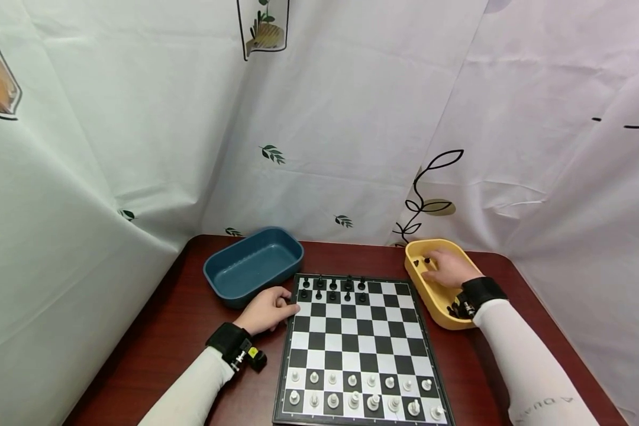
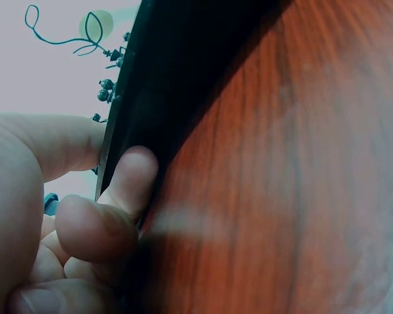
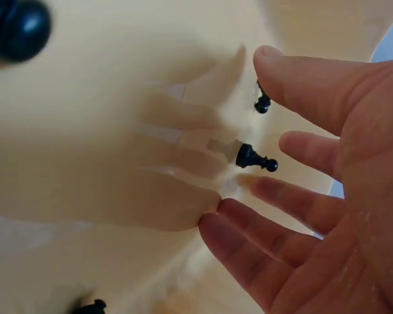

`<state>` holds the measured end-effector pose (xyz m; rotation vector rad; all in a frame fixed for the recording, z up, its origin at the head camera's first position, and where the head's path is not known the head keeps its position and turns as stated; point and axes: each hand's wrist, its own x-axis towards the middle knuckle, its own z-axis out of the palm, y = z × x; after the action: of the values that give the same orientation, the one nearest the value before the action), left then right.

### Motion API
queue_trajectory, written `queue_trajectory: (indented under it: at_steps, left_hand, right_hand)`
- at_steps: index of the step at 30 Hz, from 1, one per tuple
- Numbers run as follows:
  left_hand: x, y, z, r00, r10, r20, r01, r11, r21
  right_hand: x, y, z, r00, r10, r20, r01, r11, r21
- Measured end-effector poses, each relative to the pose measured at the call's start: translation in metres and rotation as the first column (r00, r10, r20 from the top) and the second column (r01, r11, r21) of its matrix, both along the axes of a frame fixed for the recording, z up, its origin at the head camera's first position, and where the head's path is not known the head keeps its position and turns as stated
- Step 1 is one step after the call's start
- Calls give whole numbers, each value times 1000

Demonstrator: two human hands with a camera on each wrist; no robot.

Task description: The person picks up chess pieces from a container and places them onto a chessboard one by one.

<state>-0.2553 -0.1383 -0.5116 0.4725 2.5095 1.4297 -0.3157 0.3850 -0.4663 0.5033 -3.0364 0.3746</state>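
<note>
My left hand [image 1: 266, 309] is at the left edge of the chessboard [image 1: 325, 342]. In the left wrist view its thumb and fingers pinch the board's dark rim [image 2: 109, 154]. My right hand [image 1: 448, 269] reaches into the yellow tray [image 1: 441, 316]. Seen from the right wrist, its fingers [image 3: 295, 196] are spread and extended, with nothing between them and the thumb. A black pawn [image 3: 252, 157] lies on the tray floor near the fingertips, and another black piece [image 3: 262, 101] is by the thumb tip. More black pieces [image 1: 458, 310] lie at the tray's near end, partly hidden by the wrist strap.
A blue tray [image 1: 255, 263] without pieces inside stands behind my left hand. White pieces [image 1: 354, 399] fill the board's two near rows. Several black pieces [image 1: 332, 290] stand at its far left. A white patterned cloth [image 1: 319, 148] hangs behind the brown table [image 1: 144, 355].
</note>
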Motion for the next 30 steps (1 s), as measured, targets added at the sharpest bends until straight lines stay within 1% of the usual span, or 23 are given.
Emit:
queue_trajectory:
  at_steps: [8, 14, 20, 24, 30]
  left_hand:
    - [0, 0, -1, 1000, 3, 2, -3, 1000, 1]
    - [0, 0, -1, 1000, 4, 1, -4, 1000, -1]
    - [1, -1, 0, 1000, 1, -3, -1, 1000, -1]
    - [0, -1, 0, 1000, 1, -2, -1, 1000, 0]
    - [0, 0, 0, 1000, 1, 3, -1, 1000, -1]
  right_hand:
    - [-2, -5, -1, 1000, 20, -8, -19, 999, 47]
    - [-2, -9, -1, 1000, 29, -4, -29, 999, 45]
    - [-7, -8, -4, 999, 48, -19, -48, 998, 27]
    - [-8, -9, -3, 998, 54, -16, -54, 999, 6]
    - [-6, -10, 1, 997, 75, -18, -75, 997, -1]
